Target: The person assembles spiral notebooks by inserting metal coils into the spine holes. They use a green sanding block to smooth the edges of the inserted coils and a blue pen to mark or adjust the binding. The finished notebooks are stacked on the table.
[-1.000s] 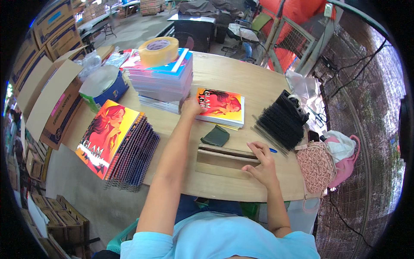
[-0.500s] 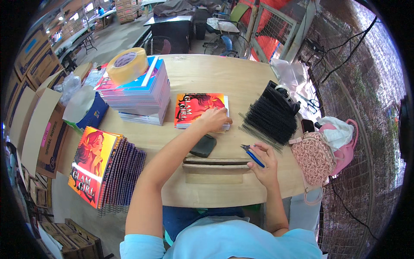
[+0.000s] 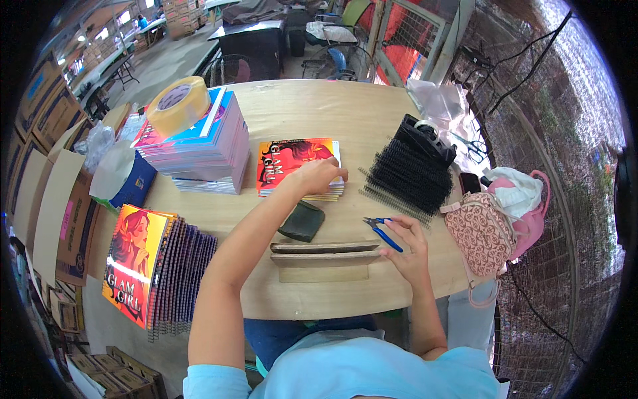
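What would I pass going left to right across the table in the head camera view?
Spiral-bound notebooks with orange covers → dark green pad → blue-handled pliers held in the right hand → pink patterned bag.

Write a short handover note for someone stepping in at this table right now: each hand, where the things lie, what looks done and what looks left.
Left hand: flat on the orange-covered unbound notebook at table centre.
Right hand: holds blue-handled pliers beside the wooden jig block.
Pile of black spiral binding coils lies to the right; a dark green pad sits below the notebook.
Done: a row of spiral-bound notebooks at the left edge.
Left: the tall stack of unbound books, tape roll on top.
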Demonstrator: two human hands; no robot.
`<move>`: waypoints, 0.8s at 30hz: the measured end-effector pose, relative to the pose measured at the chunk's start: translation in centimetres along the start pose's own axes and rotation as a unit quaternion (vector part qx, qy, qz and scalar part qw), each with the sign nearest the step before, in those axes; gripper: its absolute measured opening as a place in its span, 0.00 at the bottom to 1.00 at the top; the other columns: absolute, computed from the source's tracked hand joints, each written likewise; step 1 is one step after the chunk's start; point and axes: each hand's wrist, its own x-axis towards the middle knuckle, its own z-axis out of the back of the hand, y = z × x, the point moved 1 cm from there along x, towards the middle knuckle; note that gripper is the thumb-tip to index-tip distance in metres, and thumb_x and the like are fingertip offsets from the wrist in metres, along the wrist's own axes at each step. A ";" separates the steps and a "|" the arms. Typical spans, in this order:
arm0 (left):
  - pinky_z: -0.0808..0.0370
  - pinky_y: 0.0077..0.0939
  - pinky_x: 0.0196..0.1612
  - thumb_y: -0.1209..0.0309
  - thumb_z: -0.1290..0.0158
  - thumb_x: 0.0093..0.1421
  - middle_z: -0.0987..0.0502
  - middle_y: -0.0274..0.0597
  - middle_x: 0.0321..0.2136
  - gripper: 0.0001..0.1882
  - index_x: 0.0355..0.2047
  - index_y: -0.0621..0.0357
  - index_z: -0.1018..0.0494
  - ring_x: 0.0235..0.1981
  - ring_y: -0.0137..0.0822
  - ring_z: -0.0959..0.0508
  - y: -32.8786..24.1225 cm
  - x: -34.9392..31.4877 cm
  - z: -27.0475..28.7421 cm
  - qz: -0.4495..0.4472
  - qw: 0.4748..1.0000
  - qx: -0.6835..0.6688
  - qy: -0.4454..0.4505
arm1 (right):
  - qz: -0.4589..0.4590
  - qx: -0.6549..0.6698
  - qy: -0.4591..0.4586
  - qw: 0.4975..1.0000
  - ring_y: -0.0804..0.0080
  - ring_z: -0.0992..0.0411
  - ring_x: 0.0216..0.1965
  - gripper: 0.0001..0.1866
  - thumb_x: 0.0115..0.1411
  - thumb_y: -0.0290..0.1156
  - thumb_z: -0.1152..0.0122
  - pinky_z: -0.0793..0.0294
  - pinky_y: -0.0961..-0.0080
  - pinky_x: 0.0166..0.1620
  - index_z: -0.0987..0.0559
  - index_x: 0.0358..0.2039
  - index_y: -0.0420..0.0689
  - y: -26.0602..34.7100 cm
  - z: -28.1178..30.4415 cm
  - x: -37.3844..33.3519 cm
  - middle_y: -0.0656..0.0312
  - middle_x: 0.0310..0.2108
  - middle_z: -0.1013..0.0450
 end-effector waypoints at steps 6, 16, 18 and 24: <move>0.25 0.46 0.44 0.74 0.41 0.51 0.25 0.55 0.43 0.21 0.47 0.52 0.29 0.42 0.55 0.23 0.6 -0.3 -0.2 0.032 0.997 -0.023 -0.070 | -0.077 0.111 0.002 0.991 0.59 0.28 0.46 0.32 0.49 0.36 0.29 0.27 0.69 0.51 0.26 0.54 0.39 -1.3 -0.2 0.7 0.51 0.48 0.31; 0.28 0.40 0.51 0.84 0.49 0.51 0.27 0.58 0.49 0.24 0.52 0.60 0.29 0.51 0.53 0.26 -1.7 -4.6 1.0 -0.042 0.949 -0.187 -0.249 | -0.392 0.311 0.116 0.858 0.62 0.23 0.40 0.30 0.59 0.45 0.40 0.23 0.69 0.44 0.30 0.52 0.32 -11.0 -11.1 18.6 0.50 0.39 0.23; 0.36 0.37 0.61 0.82 0.46 0.52 0.43 0.58 0.63 0.31 0.58 0.58 0.35 0.62 0.54 0.37 -2.6 -7.7 0.7 0.032 0.949 -0.072 -0.306 | -0.278 0.277 0.080 0.916 0.69 0.24 0.40 0.23 0.52 0.19 0.39 0.24 0.74 0.45 0.27 0.50 0.34 -8.8 -12.1 19.1 0.55 0.37 0.23; 0.36 0.31 0.60 0.81 0.43 0.55 0.42 0.51 0.61 0.37 0.62 0.65 0.47 0.61 0.39 0.36 -4.0 -17.4 -0.6 0.108 0.641 -0.529 -0.545 | -0.058 0.334 0.170 0.925 0.76 0.27 0.45 0.22 0.61 0.18 0.46 0.27 0.75 0.49 0.34 0.57 0.35 6.4 -4.3 12.8 0.59 0.46 0.26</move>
